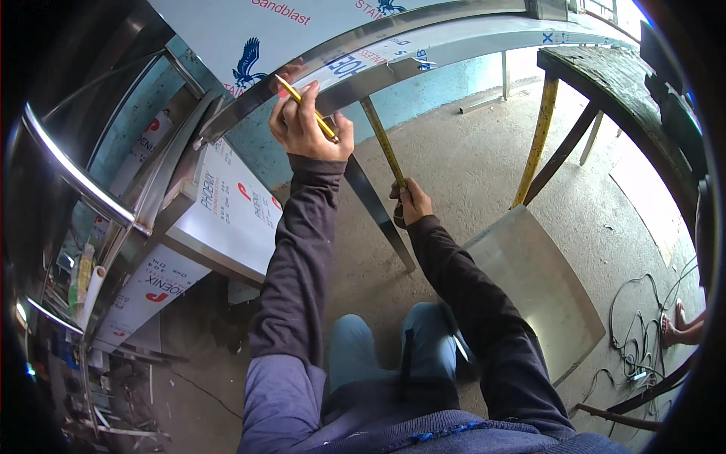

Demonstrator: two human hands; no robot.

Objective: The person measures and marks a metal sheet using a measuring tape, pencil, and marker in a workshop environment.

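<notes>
My left hand [311,132] is raised to the edge of a shiny metal sheet piece [367,82]. Its fingers are closed around a yellow pencil [290,88], whose tip slants up and to the left. Lower and to the right, my right hand [415,201] grips a tape measure. The yellow tape blade [383,138] runs from that hand up to the underside of the metal edge. Most of the tape's case is hidden by my fingers.
Film-covered steel panels [231,185] stand on the left. A dark-topped workbench [605,68] with a yellow leg is at the right, near a leaning metal sheet [541,280]. Black cables [639,340] lie on the floor beside another person's foot [681,329].
</notes>
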